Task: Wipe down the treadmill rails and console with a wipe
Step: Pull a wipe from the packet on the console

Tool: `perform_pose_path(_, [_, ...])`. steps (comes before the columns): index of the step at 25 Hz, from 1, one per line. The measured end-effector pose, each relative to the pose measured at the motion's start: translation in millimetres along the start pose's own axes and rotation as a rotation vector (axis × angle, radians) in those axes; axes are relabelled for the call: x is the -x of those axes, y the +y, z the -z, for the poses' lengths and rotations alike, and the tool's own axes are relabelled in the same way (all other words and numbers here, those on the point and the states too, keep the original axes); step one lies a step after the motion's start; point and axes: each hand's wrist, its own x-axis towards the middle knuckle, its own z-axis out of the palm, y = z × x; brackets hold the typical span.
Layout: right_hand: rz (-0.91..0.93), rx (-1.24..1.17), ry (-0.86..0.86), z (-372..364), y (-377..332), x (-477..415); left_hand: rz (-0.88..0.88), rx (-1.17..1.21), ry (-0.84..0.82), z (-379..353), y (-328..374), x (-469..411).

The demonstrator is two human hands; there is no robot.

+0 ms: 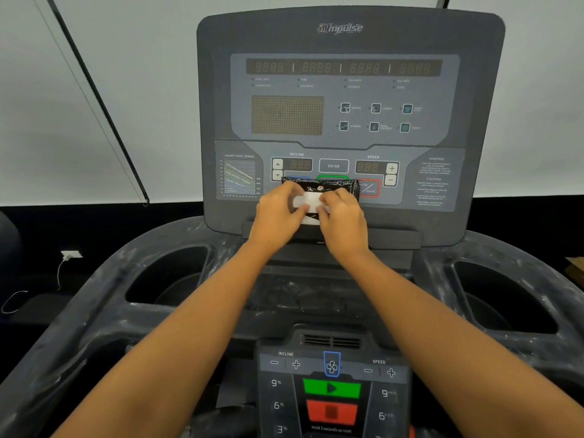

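Observation:
A black pack of wipes (pixel 328 186) leans against the lower part of the grey treadmill console (pixel 347 99), standing on the console's ledge. Its white flap or a white wipe (pixel 308 201) shows at the pack's front. My left hand (pixel 278 213) and my right hand (pixel 343 218) are both on the pack, fingers curled and pinching at the white part. The pack covers part of the console's middle buttons. Dusty, white-smeared dark rails (pixel 104 298) spread out to both sides below the console.
Two deep cup holders (pixel 170 276) (pixel 502 295) sit in the rails left and right. A lower control panel (pixel 331 390) with green and red buttons is near me. A white wall stands behind, and a charger with a cord (pixel 68 257) lies at left.

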Motion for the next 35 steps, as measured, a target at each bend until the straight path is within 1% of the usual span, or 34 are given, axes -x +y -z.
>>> perform_pose_path(2, [0.029,0.043,-0.003,-1.3,1.4,-1.4,-0.063,-0.011,-0.053,-1.0,-0.7,-2.0])
perform_pose_path(4, [0.035,0.046,-0.006,-1.2,1.1,-1.5,-0.122,-0.033,-0.071,-4.7,-1.8,-4.0])
perform_pose_path(7, [0.0,-0.027,-0.02,-0.6,-1.2,1.5,-0.165,-0.047,-0.031,-11.5,-2.9,-3.8])
perform_pose_path(10, [-0.033,-0.123,0.011,-1.4,-3.6,8.2,-0.155,-0.093,-0.014,-16.3,-4.1,-2.6])
perform_pose_path(17, [-0.046,-0.327,0.163,5.7,-16.1,15.1,-0.139,-0.172,-0.028,-14.9,0.1,-1.1])
perform_pose_path(21, [-0.117,-0.469,0.246,23.9,-26.7,2.8,-0.141,-0.217,-0.034,-15.3,-0.5,-0.6])
perform_pose_path(25, [-0.206,-0.62,0.423,48.0,-37.8,-10.7,-0.121,-0.253,-0.057,-14.1,3.1,-2.6])
perform_pose_path(28, [-0.191,-0.662,0.567,65.8,-49.3,-19.7,-0.134,-0.307,-0.077,-11.7,6.1,-1.5])
perform_pose_path(29, [-0.179,-0.677,0.59,70.8,-51.7,-22.0,-0.131,-0.316,-0.083,-11.5,6.9,-1.0])
perform_pose_path(31, [-0.162,-0.711,0.553,75.2,-51.5,-20.8,-0.118,-0.318,-0.091,-11.3,9.4,0.9])
perform_pose_path(32, [-0.163,-0.686,0.486,71.8,-46.8,-16.5,-0.114,-0.312,-0.094,-11.0,10.4,1.7])
perform_pose_path(33, [-0.156,-0.607,0.389,65.1,-39.8,-8.8,-0.111,-0.302,-0.095,-10.5,10.8,2.5])
perform_pose_path(34, [-0.114,-0.47,0.277,56.0,-30.2,1.4,-0.109,-0.288,-0.097,-9.9,10.4,3.0])
perform_pose_path(35, [-0.032,-0.307,0.166,46.4,-21.1,12.2,-0.106,-0.269,-0.099,-8.9,10.3,3.9])
